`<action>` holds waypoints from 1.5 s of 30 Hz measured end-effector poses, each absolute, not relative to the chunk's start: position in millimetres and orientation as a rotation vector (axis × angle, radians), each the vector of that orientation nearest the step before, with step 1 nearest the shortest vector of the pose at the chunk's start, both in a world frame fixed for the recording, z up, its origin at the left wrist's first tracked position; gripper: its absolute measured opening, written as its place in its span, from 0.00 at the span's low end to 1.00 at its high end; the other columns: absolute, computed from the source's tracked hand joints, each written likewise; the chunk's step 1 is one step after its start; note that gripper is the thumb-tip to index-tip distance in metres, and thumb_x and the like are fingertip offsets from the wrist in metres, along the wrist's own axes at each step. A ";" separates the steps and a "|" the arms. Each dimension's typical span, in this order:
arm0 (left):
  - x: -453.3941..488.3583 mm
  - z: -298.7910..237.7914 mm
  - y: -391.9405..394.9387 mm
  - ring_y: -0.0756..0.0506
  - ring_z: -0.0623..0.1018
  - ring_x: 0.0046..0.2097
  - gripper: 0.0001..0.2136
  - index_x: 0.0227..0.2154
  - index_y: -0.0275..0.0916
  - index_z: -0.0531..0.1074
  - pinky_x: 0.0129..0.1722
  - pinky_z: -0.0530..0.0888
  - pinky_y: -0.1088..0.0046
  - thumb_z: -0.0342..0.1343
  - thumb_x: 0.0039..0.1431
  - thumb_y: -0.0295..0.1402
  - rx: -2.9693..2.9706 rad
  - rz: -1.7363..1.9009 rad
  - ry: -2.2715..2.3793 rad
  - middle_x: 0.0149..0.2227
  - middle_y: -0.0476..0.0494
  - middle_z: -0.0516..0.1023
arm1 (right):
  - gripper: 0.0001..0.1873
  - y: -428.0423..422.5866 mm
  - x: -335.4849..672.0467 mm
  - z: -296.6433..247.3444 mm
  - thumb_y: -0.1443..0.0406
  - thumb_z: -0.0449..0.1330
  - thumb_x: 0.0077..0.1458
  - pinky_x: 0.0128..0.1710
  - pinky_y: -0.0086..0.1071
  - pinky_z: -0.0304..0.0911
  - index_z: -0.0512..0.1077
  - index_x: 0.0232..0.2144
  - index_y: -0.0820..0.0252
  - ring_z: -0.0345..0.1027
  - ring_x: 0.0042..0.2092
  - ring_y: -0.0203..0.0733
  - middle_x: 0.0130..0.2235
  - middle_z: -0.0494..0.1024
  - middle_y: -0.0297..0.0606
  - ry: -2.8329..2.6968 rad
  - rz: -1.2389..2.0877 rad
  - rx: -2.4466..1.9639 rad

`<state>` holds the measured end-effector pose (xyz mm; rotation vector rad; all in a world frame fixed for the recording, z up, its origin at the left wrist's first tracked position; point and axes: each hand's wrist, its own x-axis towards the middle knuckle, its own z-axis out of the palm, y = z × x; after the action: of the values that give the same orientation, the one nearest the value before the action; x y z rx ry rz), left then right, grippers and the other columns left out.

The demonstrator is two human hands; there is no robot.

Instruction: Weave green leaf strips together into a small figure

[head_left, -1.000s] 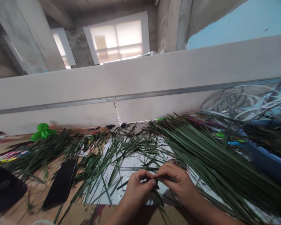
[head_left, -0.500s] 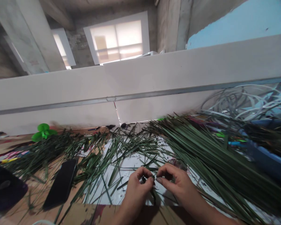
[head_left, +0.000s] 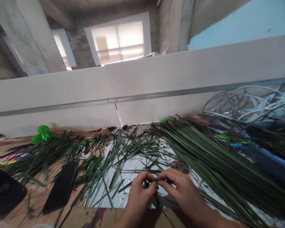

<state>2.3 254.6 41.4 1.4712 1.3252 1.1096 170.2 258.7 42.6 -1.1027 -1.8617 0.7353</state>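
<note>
Left hand is pinching a strip over the sheet; right hand is pinching its top. Leaves are lying along the sheet's right, phone left.

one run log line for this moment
left hand: pinching dark strip | right hand: meeting left hand | right side: long green leaves | left side: black phone

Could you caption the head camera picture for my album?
Left hand and right hand meet at a dark strip, with cut green leaves beyond and a black phone to the left.
</note>
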 end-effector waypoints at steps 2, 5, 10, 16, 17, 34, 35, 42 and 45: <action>2.2 39.4 255.5 0.43 0.73 0.34 0.03 0.24 0.40 0.71 0.37 0.68 0.71 0.56 0.46 0.32 1.458 1.116 1.326 0.27 0.47 0.74 | 0.05 259.3 170.5 42.3 0.68 0.61 0.58 0.40 0.32 0.63 0.77 0.32 0.56 0.73 0.39 0.42 0.34 0.80 0.33 -1.853 0.767 -1.109; 2.2 37.6 256.1 0.44 0.73 0.34 0.02 0.24 0.40 0.71 0.36 0.68 0.71 0.56 0.47 0.32 1.433 1.113 1.315 0.27 0.47 0.74 | 0.05 260.9 171.1 40.2 0.69 0.61 0.58 0.41 0.32 0.63 0.77 0.32 0.56 0.73 0.39 0.41 0.35 0.81 0.33 -1.860 0.771 -1.119; 2.7 39.8 254.4 0.44 0.73 0.34 0.01 0.24 0.40 0.71 0.36 0.68 0.71 0.56 0.46 0.30 1.451 1.112 1.327 0.27 0.47 0.74 | 0.06 261.3 171.9 36.4 0.69 0.59 0.60 0.41 0.33 0.62 0.76 0.34 0.57 0.73 0.39 0.42 0.36 0.80 0.34 -1.961 0.667 -1.121; 3.2 39.3 255.2 0.43 0.74 0.34 0.01 0.23 0.40 0.71 0.37 0.68 0.71 0.56 0.47 0.29 1.476 1.109 1.354 0.27 0.47 0.75 | 0.07 257.6 169.9 36.7 0.69 0.56 0.62 0.41 0.35 0.61 0.74 0.34 0.57 0.72 0.40 0.44 0.36 0.80 0.36 -2.015 0.592 -1.147; 3.6 38.8 255.1 0.43 0.74 0.35 0.01 0.24 0.40 0.71 0.37 0.69 0.71 0.56 0.47 0.29 1.477 1.111 1.355 0.27 0.47 0.75 | 0.07 257.3 169.2 37.0 0.69 0.56 0.62 0.41 0.35 0.61 0.73 0.34 0.57 0.72 0.40 0.44 0.36 0.79 0.36 -2.010 0.597 -1.151; 2.4 39.2 261.4 0.44 0.74 0.33 0.02 0.22 0.41 0.71 0.36 0.69 0.70 0.58 0.45 0.31 1.380 1.243 1.306 0.25 0.47 0.75 | 0.06 255.4 166.3 51.8 0.65 0.58 0.59 0.39 0.32 0.63 0.77 0.34 0.56 0.74 0.38 0.43 0.35 0.82 0.34 -1.792 0.902 -1.148; 3.1 38.5 260.9 0.44 0.74 0.33 0.02 0.22 0.41 0.71 0.36 0.69 0.70 0.58 0.45 0.31 1.379 1.246 1.302 0.25 0.48 0.75 | 0.07 256.1 166.6 50.4 0.66 0.58 0.58 0.39 0.32 0.63 0.77 0.34 0.56 0.74 0.38 0.43 0.35 0.82 0.34 -1.792 0.896 -1.149; 3.5 37.1 258.1 0.44 0.73 0.31 0.01 0.21 0.41 0.71 0.34 0.68 0.70 0.57 0.44 0.30 1.391 1.204 1.290 0.24 0.48 0.74 | 0.07 260.4 169.1 44.7 0.67 0.59 0.57 0.37 0.31 0.64 0.78 0.31 0.56 0.74 0.36 0.43 0.32 0.82 0.32 -1.803 0.912 -1.154; 1.4 36.0 258.9 0.45 0.72 0.31 0.00 0.21 0.40 0.71 0.34 0.68 0.71 0.57 0.43 0.30 1.377 1.176 1.277 0.24 0.48 0.74 | 0.06 262.2 170.7 43.2 0.68 0.60 0.56 0.36 0.31 0.63 0.77 0.30 0.56 0.74 0.35 0.42 0.31 0.81 0.32 -1.833 0.892 -1.171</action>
<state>1.4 258.9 36.0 1.3773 1.2769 1.1756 170.7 262.2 43.2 -1.1710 -1.8330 0.8915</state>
